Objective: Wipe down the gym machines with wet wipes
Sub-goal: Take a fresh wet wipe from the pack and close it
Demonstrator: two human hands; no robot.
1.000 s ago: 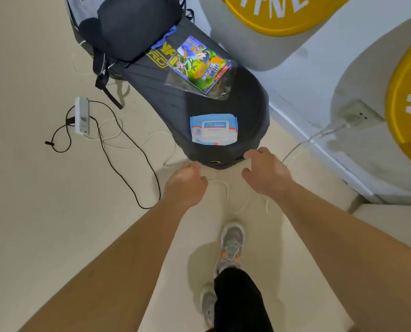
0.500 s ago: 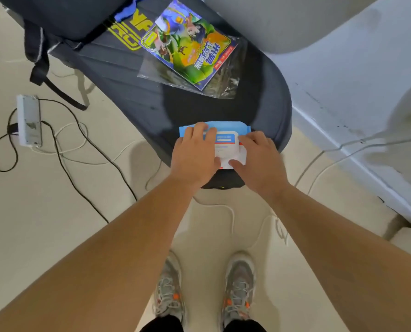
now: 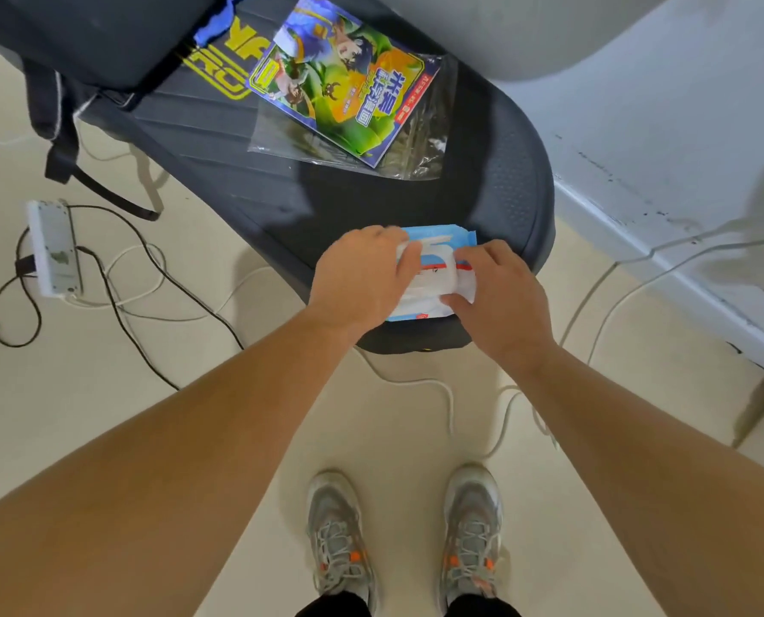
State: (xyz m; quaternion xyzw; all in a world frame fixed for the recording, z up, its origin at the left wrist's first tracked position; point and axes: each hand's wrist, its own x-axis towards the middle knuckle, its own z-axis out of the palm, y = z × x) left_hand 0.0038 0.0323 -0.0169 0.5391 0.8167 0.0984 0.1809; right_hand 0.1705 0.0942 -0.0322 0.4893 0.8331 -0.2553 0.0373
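Around my hands: a dark padded bench (image 3: 504, 171) runs away from them, its rounded near end right under them. Beyond my fingers on the pad lies a colourful comic booklet (image 3: 340, 86) in a clear plastic sleeve, well apart from my hands. Further off, past my left hand, a black backpack (image 3: 95, 33) sits on the pad, straps hanging off the edge. On the floor out left of my left hand is a white power strip (image 3: 53, 247) with a black cable (image 3: 122, 300) looping toward my left forearm. White cables (image 3: 438, 389) trail under my wrists and out to the right, along a pale wall (image 3: 682, 149). My grey shoes (image 3: 340, 541) are below, between my forearms. Nothing lies between my hands and the pack.

Writing: yellow block letters (image 3: 224, 60) on the pad, partly covered by the booklet and backpack, "RO" legible. Booklet cover has large Chinese characters. Pack label is blurred, can't read.

The wet wipes pack (image 3: 438, 238), blue with a white lid, lies flat on the near end of the bench, directly under both hands. My left hand (image 3: 362, 278) curls over its left end. My right hand (image 3: 500, 296) grips its right side, thumb on the near edge, fingers on the lid. Hands close together, both clamped on the pack, not touching each other.
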